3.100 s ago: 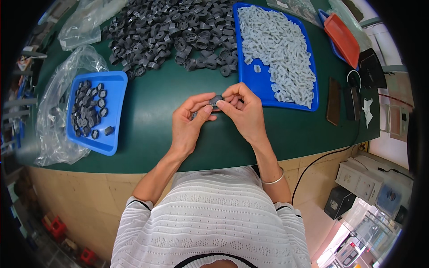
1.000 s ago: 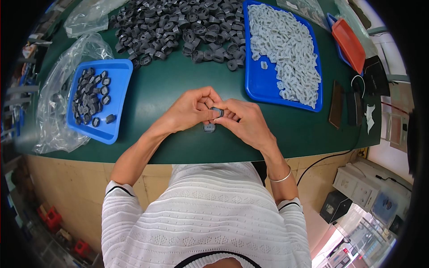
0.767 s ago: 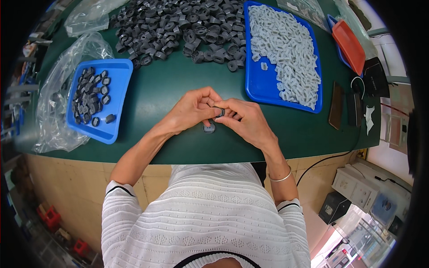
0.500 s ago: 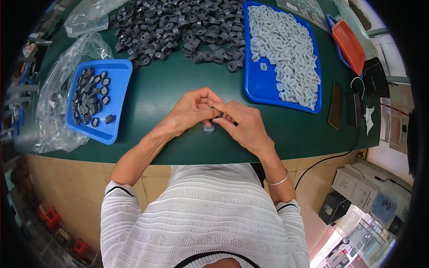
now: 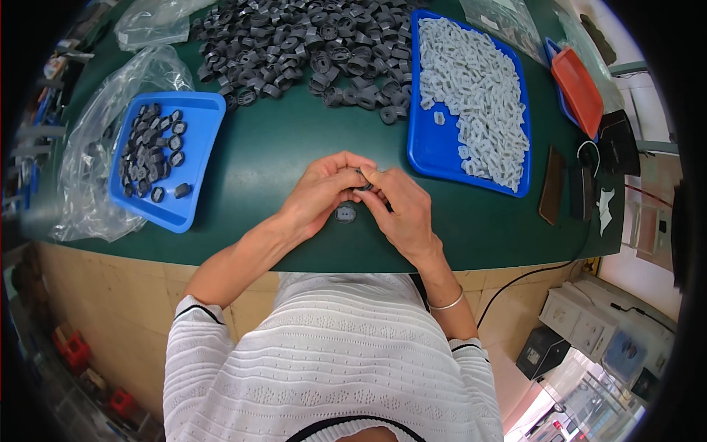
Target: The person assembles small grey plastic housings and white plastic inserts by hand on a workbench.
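Note:
My left hand (image 5: pixel 324 191) and my right hand (image 5: pixel 403 210) meet over the near middle of the table. Between their fingertips both grip a small dark plastic ring (image 5: pixel 364 181), mostly hidden by the fingers. On the table just below lies a small oval grey piece (image 5: pixel 345 214), touched by neither hand. Many dark grey plastic rings (image 5: pixel 324 51) are heaped at the far side. To the right, a blue tray (image 5: pixel 431 151) holds a spread of small pale plastic pieces (image 5: pixel 479 96). A lighter blue tray (image 5: pixel 195 158) on the left contains dark pieces with lighter centres (image 5: pixel 151 151).
Clear plastic bags (image 5: pixel 85 184) lie around the left tray and along the far edge. At the right are a red tray (image 5: pixel 578 92), a brown phone-like slab (image 5: pixel 551 184), a black box (image 5: pixel 620 144) and a cable. The green table's (image 5: pixel 258 184) front edge runs before my body.
The view has shifted slightly. My fingers have changed their hold on the dark ring, with the left fingers now reaching further over it. The oval grey piece still lies on the table.

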`<move>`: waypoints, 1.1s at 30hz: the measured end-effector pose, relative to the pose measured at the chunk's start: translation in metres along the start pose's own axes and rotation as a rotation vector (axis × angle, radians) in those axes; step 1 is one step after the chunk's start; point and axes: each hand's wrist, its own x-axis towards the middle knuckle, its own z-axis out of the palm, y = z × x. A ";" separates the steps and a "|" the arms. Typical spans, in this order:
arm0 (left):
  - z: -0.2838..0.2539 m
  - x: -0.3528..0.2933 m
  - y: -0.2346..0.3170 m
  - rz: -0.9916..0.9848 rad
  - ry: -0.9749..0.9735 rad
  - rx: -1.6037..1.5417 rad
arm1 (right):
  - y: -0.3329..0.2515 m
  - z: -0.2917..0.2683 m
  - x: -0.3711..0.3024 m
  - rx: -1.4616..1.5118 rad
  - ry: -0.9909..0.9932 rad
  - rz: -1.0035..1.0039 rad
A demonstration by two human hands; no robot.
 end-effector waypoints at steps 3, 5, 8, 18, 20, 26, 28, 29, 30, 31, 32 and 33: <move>0.002 -0.002 0.002 0.104 -0.003 0.137 | -0.004 -0.001 0.003 0.085 0.014 0.109; 0.006 -0.007 0.002 0.218 0.008 0.234 | -0.003 -0.003 0.005 0.189 0.012 0.252; 0.003 -0.014 0.001 0.316 -0.011 0.223 | -0.001 -0.004 0.007 0.390 0.016 0.364; 0.000 -0.020 -0.003 0.704 0.069 0.869 | 0.004 -0.014 0.018 0.757 -0.143 0.588; 0.000 -0.021 -0.003 0.787 0.071 1.015 | 0.006 -0.016 0.019 0.784 -0.190 0.595; -0.008 -0.015 0.007 0.771 0.039 1.010 | 0.009 -0.015 0.022 0.826 -0.253 0.664; -0.014 -0.009 0.004 0.530 0.079 0.689 | 0.007 -0.016 0.025 0.899 -0.278 0.765; -0.011 -0.003 -0.002 0.500 0.108 0.492 | 0.004 -0.015 0.026 0.900 -0.282 0.765; -0.013 -0.003 0.001 0.500 0.112 0.491 | 0.000 -0.014 0.027 0.864 -0.205 0.746; -0.013 -0.003 0.004 0.332 0.109 0.371 | -0.003 -0.013 0.026 0.825 -0.123 0.728; -0.013 -0.003 0.006 0.164 0.105 0.251 | -0.005 -0.011 0.024 0.825 -0.121 0.729; -0.012 -0.002 0.005 0.162 0.103 0.252 | -0.006 -0.010 0.023 0.776 -0.106 0.675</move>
